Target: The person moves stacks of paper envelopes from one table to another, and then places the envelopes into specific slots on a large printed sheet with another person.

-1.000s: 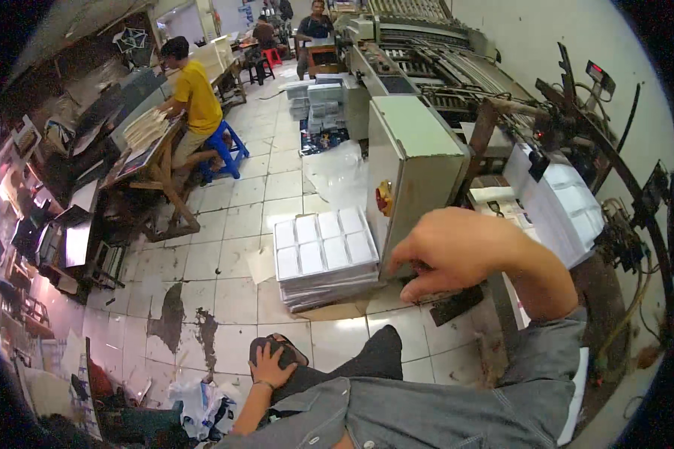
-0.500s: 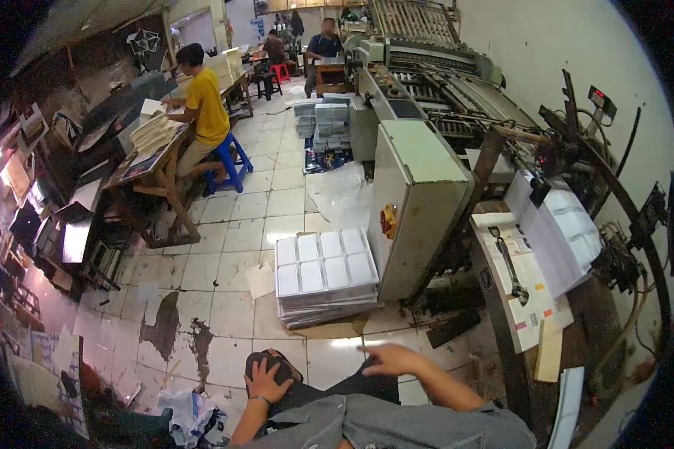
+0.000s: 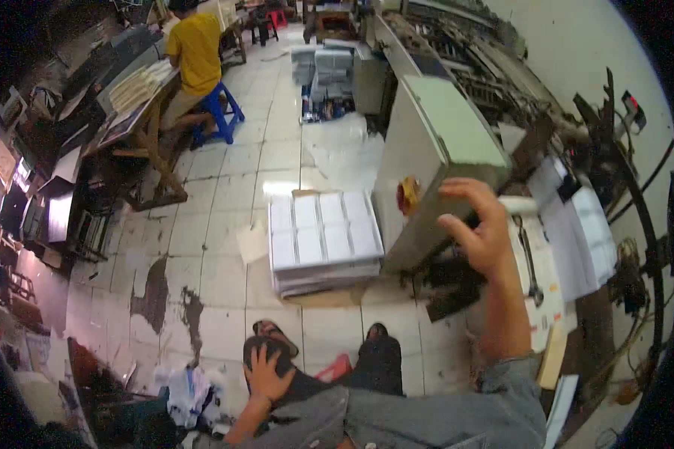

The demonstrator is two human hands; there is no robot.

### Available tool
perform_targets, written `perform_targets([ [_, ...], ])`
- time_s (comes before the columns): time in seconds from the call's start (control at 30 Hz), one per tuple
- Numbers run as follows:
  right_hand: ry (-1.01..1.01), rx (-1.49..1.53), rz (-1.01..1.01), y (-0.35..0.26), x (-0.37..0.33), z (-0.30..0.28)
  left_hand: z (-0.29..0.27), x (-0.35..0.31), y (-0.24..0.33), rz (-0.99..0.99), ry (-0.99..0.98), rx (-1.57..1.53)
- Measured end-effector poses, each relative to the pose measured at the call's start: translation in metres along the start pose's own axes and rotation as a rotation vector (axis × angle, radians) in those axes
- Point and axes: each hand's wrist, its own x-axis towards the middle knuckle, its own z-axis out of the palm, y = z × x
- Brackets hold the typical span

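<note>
My left hand (image 3: pixel 268 373) rests with fingers spread on my dark-trousered left knee and holds nothing. My right hand (image 3: pixel 483 233) is raised at the right, thumb and fingers curved apart with nothing between them. In the picture it overlaps the corner of a pale green metal cabinet (image 3: pixel 408 157) that has a red and yellow rotary knob (image 3: pixel 407 196); whether they touch I cannot tell. On the floor ahead lies a stack of white sheets (image 3: pixel 322 230) printed with rows of framed rectangles. Beyond my right forearm, a wrench (image 3: pixel 529 262) lies on a paper-covered bench (image 3: pixel 541 310).
A large printing machine (image 3: pixel 457 56) runs along the right wall. More stacks of sheets (image 3: pixel 331 71) stand farther up the tiled floor. At the left, a person in a yellow shirt (image 3: pixel 195 46) is on a blue stool (image 3: pixel 219 112) beside a wooden table (image 3: pixel 148 138). Crumpled plastic (image 3: pixel 187 396) lies near my left.
My right hand has risen from beside my lap and reached forward toward the cabinet. My view has tipped downward, bringing both feet and a red thing beneath me into sight. My left hand stays on the knee.
</note>
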Motion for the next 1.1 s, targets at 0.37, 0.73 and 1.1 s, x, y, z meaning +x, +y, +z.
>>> perform_targets([
  [0.37,-0.212,-0.448,0.342,0.106,0.091,0.047,0.018,0.042,-0.061,0.147,0.075,-0.125],
  [0.73,-0.338,-0.800,1.054,0.126,0.135,0.069,-0.055,0.101,-0.150,-0.448,-0.168,-0.675],
  [1.1,-0.386,-0.808,1.400,0.081,0.188,0.092,-0.164,0.094,-0.241,-0.669,-0.366,-0.704],
])
